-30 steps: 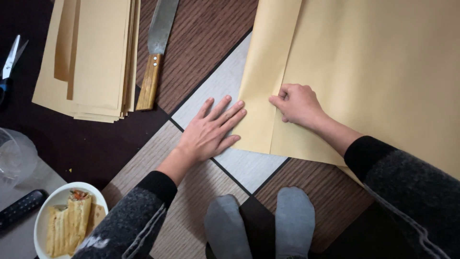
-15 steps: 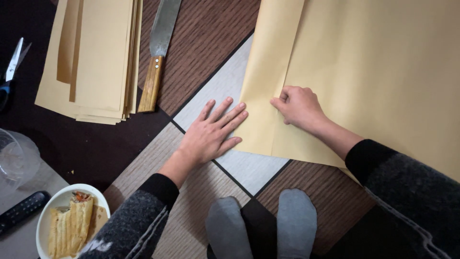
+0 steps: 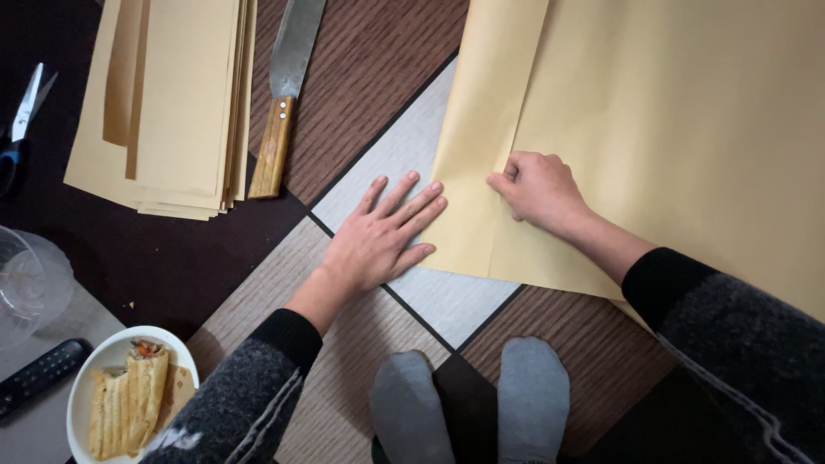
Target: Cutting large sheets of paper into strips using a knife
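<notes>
A large tan paper sheet (image 3: pixel 670 112) lies on the patterned floor, its left part folded over into a long flap. My left hand (image 3: pixel 382 236) rests flat, fingers spread, on the floor at the flap's lower left edge, fingertips touching the paper. My right hand (image 3: pixel 537 185) is curled into a loose fist and presses down on the fold line with the knuckles and fingertips. Neither hand holds anything.
A stack of cut tan paper strips (image 3: pixel 168 103) lies at upper left, with a wooden-handled knife (image 3: pixel 284 112) beside it. Scissors (image 3: pixel 21 120) sit at the left edge. A plate of wrapped food (image 3: pixel 129 395), a remote (image 3: pixel 39 374) and a clear container (image 3: pixel 26 279) are lower left. My socked feet (image 3: pixel 468 404) are at the bottom.
Both hands stay on the paper almost unmoved; my right hand has shifted slightly along the fold. The view has barely drifted.
</notes>
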